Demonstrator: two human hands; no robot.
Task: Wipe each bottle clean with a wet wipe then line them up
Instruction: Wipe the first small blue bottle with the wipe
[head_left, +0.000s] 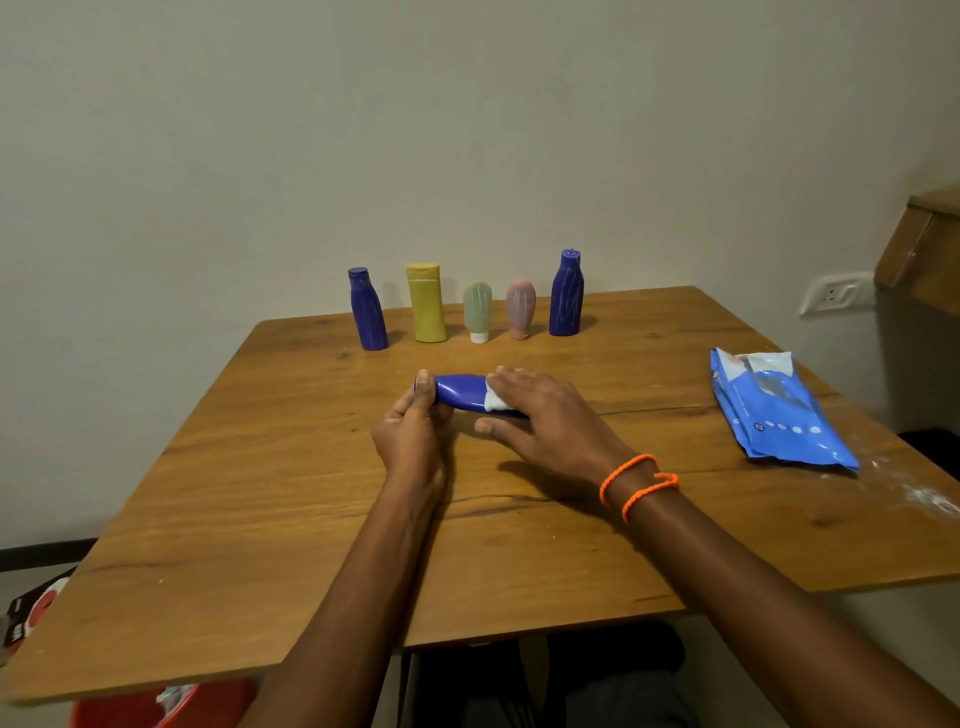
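A blue bottle (460, 391) lies on its side in the middle of the wooden table (260, 493). My left hand (410, 431) grips its left end, thumb up by the cap. My right hand (545, 415) lies flat over the bottle's right part and presses a white wet wipe (496, 400) onto it with straight fingers. Behind, near the wall, several bottles stand in a row: a blue one (368, 309), a yellow one (427, 302), a pale green tube (477, 310), a pink tube (520, 309) and another blue one (566, 293).
A blue pack of wet wipes (774, 410) lies at the table's right side, with white powder (930, 499) near the right edge. A red bin (156, 706) sits on the floor below the front left edge. A wooden cabinet (924, 249) stands at far right.
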